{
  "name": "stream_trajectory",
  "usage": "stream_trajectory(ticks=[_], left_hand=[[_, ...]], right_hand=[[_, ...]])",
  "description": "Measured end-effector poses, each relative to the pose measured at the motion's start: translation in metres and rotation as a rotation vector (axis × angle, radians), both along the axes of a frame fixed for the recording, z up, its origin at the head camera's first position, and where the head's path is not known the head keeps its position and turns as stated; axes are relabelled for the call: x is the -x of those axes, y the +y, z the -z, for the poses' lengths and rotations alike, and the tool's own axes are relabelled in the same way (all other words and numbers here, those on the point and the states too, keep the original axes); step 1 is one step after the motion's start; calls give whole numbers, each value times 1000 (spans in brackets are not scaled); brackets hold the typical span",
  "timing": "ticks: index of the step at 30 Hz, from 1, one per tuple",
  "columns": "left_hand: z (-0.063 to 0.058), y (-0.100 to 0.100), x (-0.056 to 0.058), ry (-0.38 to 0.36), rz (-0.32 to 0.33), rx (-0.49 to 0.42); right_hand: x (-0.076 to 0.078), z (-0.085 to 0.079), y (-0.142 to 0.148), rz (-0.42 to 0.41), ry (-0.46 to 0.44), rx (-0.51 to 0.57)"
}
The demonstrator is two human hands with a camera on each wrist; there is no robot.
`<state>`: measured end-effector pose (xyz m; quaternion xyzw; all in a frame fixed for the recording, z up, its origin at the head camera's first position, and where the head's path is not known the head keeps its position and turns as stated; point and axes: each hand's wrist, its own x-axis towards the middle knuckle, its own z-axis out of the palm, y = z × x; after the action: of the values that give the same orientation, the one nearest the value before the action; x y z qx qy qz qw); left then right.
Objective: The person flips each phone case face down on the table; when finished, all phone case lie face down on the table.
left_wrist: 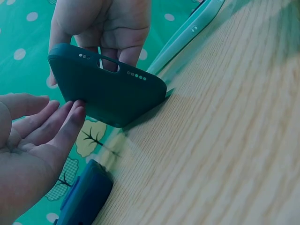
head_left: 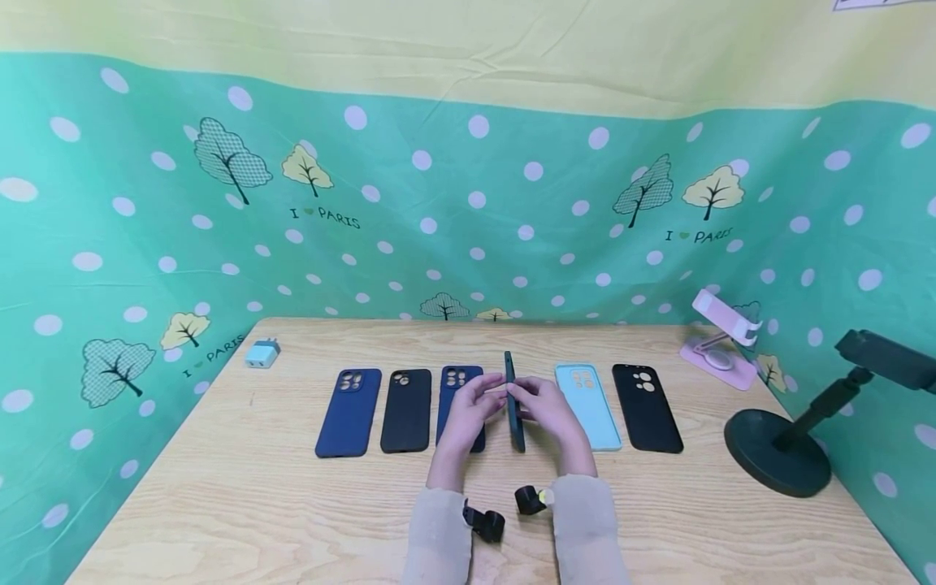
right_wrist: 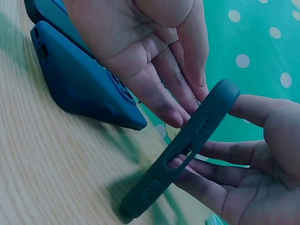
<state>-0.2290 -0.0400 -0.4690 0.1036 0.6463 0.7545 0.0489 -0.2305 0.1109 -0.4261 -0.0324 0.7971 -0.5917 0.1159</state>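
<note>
A dark green phone case stands on its long edge near the middle of the table, between both hands. My right hand holds it from the right, thumb at its upper edge and fingers against the open inner side in the right wrist view. Nearly straight fingers of my left hand touch its flat back. The bottom end of the case shows a port cutout and small speaker holes. Below my left hand a blue phone case lies partly hidden; a light blue case lies beside my right hand.
Further left lie a black case and another blue case; a black case is on the right. A charger plug sits back left. A pink phone stand and a black stand stand on the right.
</note>
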Motion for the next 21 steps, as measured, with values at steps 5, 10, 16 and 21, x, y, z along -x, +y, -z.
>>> stream_trajectory(ticks=[5,10,16,21], left_hand=[[-2,0,-2,-6,20,21],[-2,0,-3,-17,30,19],[0,2,-4,-36,24,89],[-2,2,-6,-79,43,144]], right_hand=[[5,11,3,7,9,-2],[9,18,6,25,6,-12],[10,17,9,57,9,-6],[10,17,16,64,10,-9]])
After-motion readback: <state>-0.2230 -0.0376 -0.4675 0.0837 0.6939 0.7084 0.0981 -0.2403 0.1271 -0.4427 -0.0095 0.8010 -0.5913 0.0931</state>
